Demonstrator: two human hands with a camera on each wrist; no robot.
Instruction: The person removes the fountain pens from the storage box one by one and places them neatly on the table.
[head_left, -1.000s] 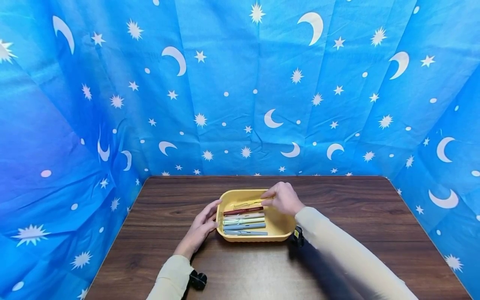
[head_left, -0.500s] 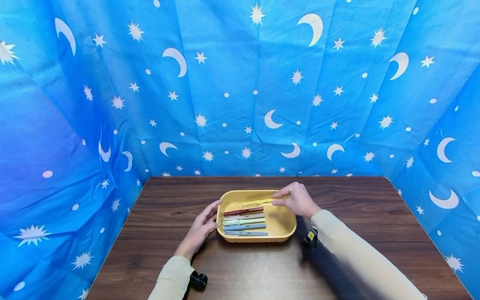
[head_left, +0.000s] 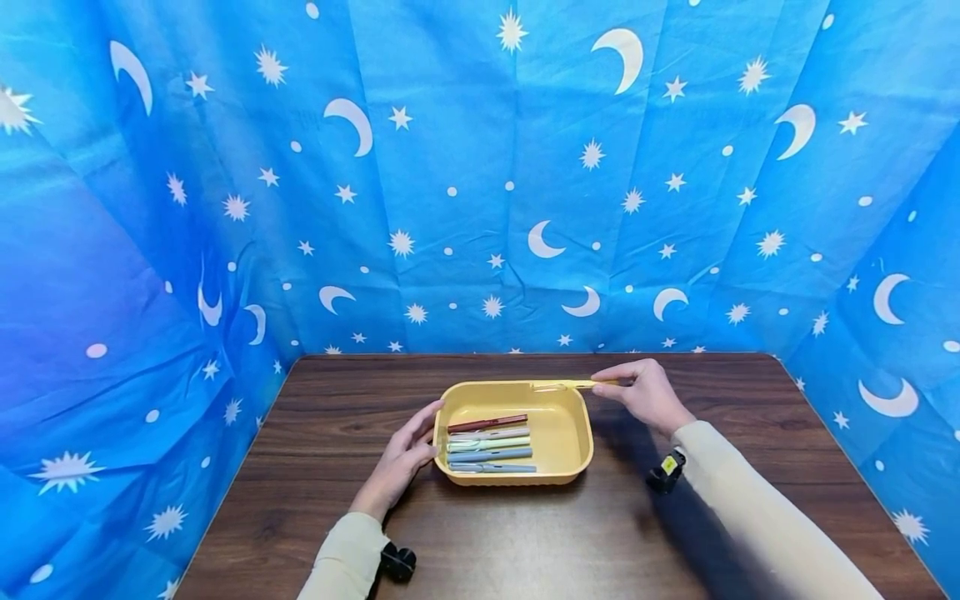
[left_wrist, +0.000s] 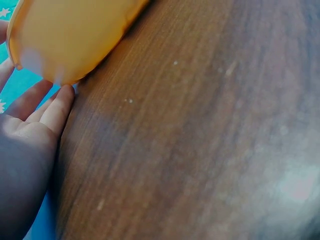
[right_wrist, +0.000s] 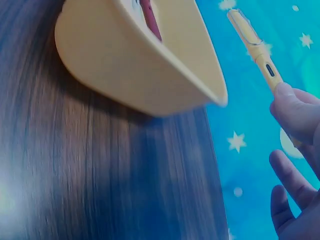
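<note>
Your right grip (head_left: 647, 396) pinches a yellow pen (right_wrist: 256, 51) between thumb and fingers, near the far right corner of the yellow tray (head_left: 558, 433). Your left grip (head_left: 401, 454), fingers loosely extended, touches the tray's left end. Inside, at left, lie a dark red pen (head_left: 487, 423), farthest, and other pens (head_left: 491, 455) nearer you. The tray stands on the wooden counter (head_left: 337, 392).

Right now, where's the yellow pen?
In the head view, the right hand pinches the yellow pen by the far right corner of the yellow tray; in the right wrist view, the pen is apart from the tray.
</note>
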